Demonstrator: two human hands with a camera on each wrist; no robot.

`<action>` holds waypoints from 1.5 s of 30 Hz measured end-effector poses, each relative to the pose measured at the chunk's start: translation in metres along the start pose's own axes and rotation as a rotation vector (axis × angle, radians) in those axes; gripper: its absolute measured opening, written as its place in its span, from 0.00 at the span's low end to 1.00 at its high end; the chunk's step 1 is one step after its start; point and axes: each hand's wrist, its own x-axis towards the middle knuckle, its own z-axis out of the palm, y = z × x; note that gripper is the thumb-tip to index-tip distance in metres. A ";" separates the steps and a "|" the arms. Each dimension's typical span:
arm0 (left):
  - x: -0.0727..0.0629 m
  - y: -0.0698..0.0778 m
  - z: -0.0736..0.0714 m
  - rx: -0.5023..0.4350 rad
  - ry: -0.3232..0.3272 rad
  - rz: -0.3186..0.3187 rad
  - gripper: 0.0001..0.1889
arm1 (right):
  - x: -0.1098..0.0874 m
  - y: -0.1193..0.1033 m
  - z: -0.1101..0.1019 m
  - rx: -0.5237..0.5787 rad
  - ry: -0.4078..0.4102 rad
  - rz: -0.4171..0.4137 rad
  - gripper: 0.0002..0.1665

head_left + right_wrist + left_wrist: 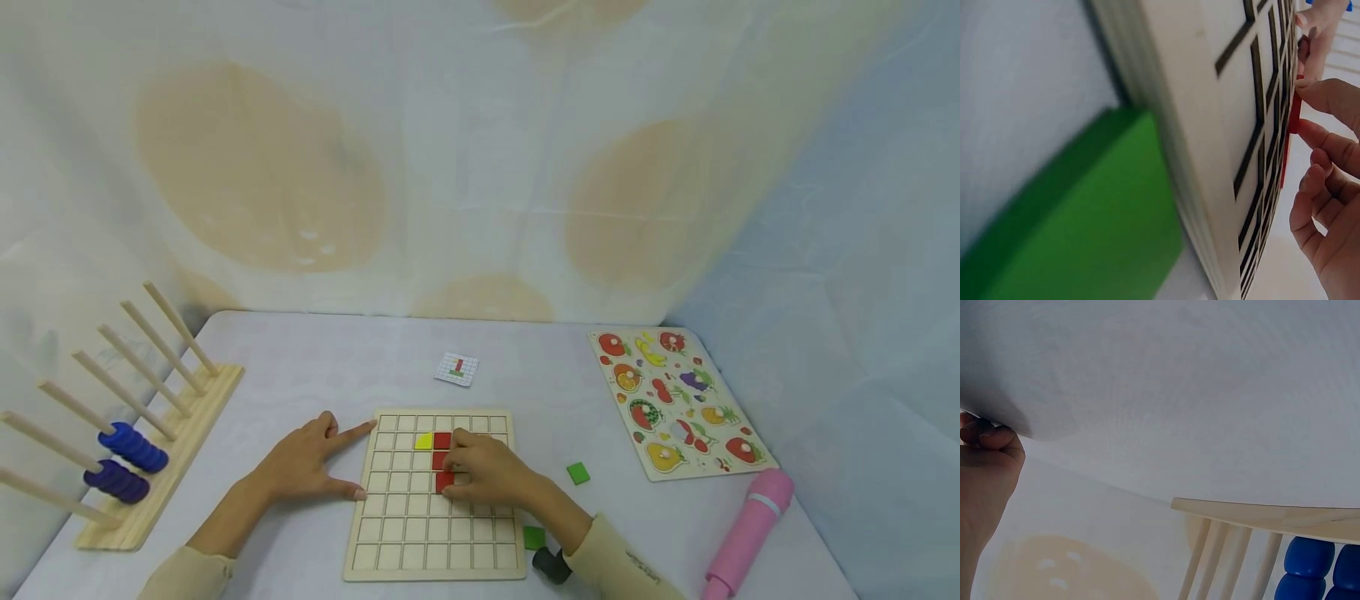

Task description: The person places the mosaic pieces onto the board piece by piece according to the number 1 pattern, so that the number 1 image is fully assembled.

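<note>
A wooden grid board (435, 575) lies on the table with a yellow tile (424, 441) beside the top of a column of red tiles (442, 440). My right hand (491, 471) is over the board and pinches the lowest red tile (443, 481) between thumb and finger. The right wrist view shows that red tile (1295, 114) between the fingertips at the board's surface. At the board's left edge my left hand (303, 458) rests with index finger and thumb stretched out against it, the other fingers folded.
Green tiles (578, 473) lie right of the board, near a black object (552, 565) partly under the right sleeve. A small pattern card (456, 369) sits behind. A peg stand (187, 450) with blue beads is left; a fruit puzzle (675, 408) and pink microphone-shaped object (752, 533) are right.
</note>
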 end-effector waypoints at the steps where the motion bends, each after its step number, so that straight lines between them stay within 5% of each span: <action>1: 0.000 0.000 0.000 -0.001 -0.002 0.000 0.53 | 0.001 -0.001 0.001 -0.011 0.000 -0.002 0.15; 16: -0.001 0.001 -0.002 0.007 -0.015 -0.009 0.54 | 0.002 -0.006 0.008 -0.120 0.074 0.027 0.15; 22: 0.000 0.002 -0.002 0.017 -0.021 -0.001 0.54 | -0.007 -0.005 0.003 -0.045 0.089 0.064 0.19; 35: -0.001 0.002 -0.004 0.014 -0.022 0.006 0.54 | -0.056 0.044 -0.025 0.217 0.091 0.188 0.25; 45: -0.001 0.004 -0.005 0.001 -0.012 0.012 0.53 | -0.105 0.083 -0.044 0.186 0.094 0.321 0.24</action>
